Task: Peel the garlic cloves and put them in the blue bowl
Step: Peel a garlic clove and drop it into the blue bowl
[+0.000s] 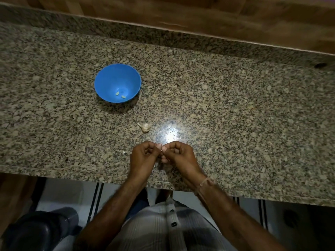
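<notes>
A blue bowl (pixel 117 75) stands on the granite counter at the centre left, with two peeled garlic cloves (pixel 120 95) lying in its bottom. A partly broken garlic bulb (pixel 145 127) lies on the counter between the bowl and my hands. My left hand (pixel 143 156) and my right hand (pixel 178 155) are close together above the counter's near edge, fingers curled and fingertips meeting. They pinch something small between them; it is almost wholly hidden, so I cannot make it out as a clove.
The speckled granite counter (pixel 235 109) runs across the view, with a wooden wall behind it. A small pale scrap (pixel 123 152) lies left of my left hand. The counter's front edge (pixel 72 175) is just under my wrists. A dark object (pixel 41 230) sits on the floor at the lower left.
</notes>
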